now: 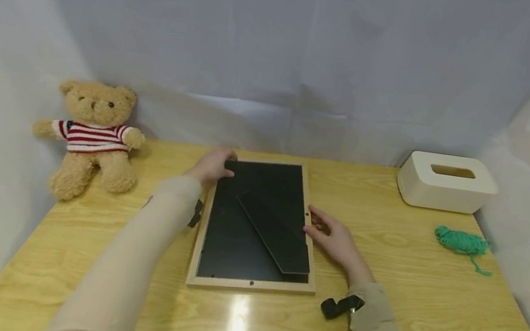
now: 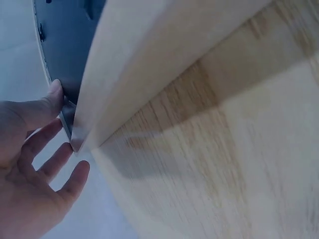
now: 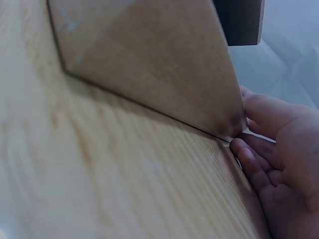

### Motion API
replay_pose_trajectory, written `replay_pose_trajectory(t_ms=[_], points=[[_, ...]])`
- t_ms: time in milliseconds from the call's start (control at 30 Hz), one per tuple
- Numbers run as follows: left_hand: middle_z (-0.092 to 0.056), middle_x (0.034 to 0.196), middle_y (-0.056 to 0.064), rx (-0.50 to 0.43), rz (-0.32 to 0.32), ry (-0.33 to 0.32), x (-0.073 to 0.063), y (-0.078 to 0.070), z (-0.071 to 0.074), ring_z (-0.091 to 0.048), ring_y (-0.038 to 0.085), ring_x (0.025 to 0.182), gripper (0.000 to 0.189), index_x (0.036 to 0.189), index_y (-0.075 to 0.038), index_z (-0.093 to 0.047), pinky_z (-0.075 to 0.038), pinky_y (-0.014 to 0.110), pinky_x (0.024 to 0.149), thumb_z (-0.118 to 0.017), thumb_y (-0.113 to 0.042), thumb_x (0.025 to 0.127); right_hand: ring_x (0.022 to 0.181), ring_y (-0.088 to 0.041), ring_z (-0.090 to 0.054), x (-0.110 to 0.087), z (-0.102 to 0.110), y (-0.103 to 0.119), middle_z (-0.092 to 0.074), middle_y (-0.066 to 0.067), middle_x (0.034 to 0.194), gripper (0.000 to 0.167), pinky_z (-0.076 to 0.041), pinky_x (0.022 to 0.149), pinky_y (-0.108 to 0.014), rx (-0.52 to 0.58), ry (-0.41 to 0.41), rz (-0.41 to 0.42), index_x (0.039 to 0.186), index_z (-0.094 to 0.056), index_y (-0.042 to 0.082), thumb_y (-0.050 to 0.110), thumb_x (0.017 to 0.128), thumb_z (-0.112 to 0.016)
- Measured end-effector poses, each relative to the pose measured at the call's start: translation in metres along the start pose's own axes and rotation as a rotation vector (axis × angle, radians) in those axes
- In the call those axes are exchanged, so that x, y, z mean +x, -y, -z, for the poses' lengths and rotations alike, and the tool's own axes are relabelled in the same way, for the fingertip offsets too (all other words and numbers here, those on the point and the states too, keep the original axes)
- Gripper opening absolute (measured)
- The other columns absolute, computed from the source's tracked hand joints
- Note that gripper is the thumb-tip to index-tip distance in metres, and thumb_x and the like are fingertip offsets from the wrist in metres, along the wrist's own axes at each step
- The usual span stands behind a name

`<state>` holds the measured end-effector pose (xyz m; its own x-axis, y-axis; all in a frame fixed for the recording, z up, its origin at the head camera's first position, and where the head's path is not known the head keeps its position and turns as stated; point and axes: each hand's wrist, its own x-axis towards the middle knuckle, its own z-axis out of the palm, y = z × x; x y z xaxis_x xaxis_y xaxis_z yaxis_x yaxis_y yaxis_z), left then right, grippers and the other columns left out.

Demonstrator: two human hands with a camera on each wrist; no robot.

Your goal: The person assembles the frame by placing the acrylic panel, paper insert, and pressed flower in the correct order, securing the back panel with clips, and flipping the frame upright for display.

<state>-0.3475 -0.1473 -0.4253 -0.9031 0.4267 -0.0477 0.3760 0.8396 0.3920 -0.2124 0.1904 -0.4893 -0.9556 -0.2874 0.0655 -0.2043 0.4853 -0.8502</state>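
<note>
A picture frame [image 1: 248,284] with a light wood border lies back side up on the table. Its black backing [image 1: 234,240] carries a slanted black stand leg [image 1: 276,232]. At the far left corner my left hand [image 1: 211,165] pinches the frame, thumb over the top by the backing and fingers along the outer side, as the left wrist view shows. Midway down the right side, my right hand [image 1: 335,243] holds the border [image 3: 164,69] between thumb and fingers, with fingertips low by the tabletop.
A teddy bear [image 1: 96,139] in a striped sweater sits at the back left against the pale cloth backdrop [image 1: 261,46]. At the back right stand a white tissue box [image 1: 446,194] and, nearer, a bundle of green yarn [image 1: 460,241]. The wooden table [image 1: 272,330] lies under everything.
</note>
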Motion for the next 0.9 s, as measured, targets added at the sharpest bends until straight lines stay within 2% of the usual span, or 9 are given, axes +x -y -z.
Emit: replay_pose_trajectory(t_ms=[300, 567, 900], points=[[-0.051, 0.129, 0.023, -0.010, 0.042, 0.023, 0.0060, -0.0017, -0.0009, -0.046, 0.036, 0.121, 0.044, 0.124, 0.008, -0.052, -0.035, 0.045, 0.105, -0.070, -0.005, 0.086, 0.113, -0.027, -0.057, -0.0011, 0.0000, -0.0027, -0.057, -0.014, 0.131, 0.061, -0.045, 0.098, -0.043, 0.000, -0.002, -0.005, 0.143, -0.045, 0.015, 0.035, 0.090, -0.066], [-0.053, 0.125, 0.024, -0.045, 0.017, 0.022, 0.0070, -0.0026, 0.0046, -0.046, 0.038, 0.120, 0.044, 0.120, 0.009, -0.053, -0.033, 0.046, 0.106, -0.073, -0.001, 0.082, 0.113, -0.028, -0.057, 0.0004, 0.0012, -0.0020, -0.057, -0.014, 0.130, 0.060, -0.045, 0.098, -0.043, 0.026, -0.002, -0.006, 0.142, -0.046, 0.012, 0.032, 0.090, -0.068], [-0.052, 0.124, 0.024, -0.104, 0.033, 0.013, 0.0055, 0.0025, 0.0016, -0.046, 0.038, 0.120, 0.042, 0.118, 0.008, -0.052, -0.035, 0.046, 0.105, -0.073, -0.001, 0.082, 0.112, -0.028, -0.057, -0.0003, 0.0012, 0.0008, -0.057, -0.015, 0.130, 0.060, -0.045, 0.097, -0.043, 0.035, 0.004, -0.002, 0.143, -0.046, 0.012, 0.030, 0.090, -0.068]])
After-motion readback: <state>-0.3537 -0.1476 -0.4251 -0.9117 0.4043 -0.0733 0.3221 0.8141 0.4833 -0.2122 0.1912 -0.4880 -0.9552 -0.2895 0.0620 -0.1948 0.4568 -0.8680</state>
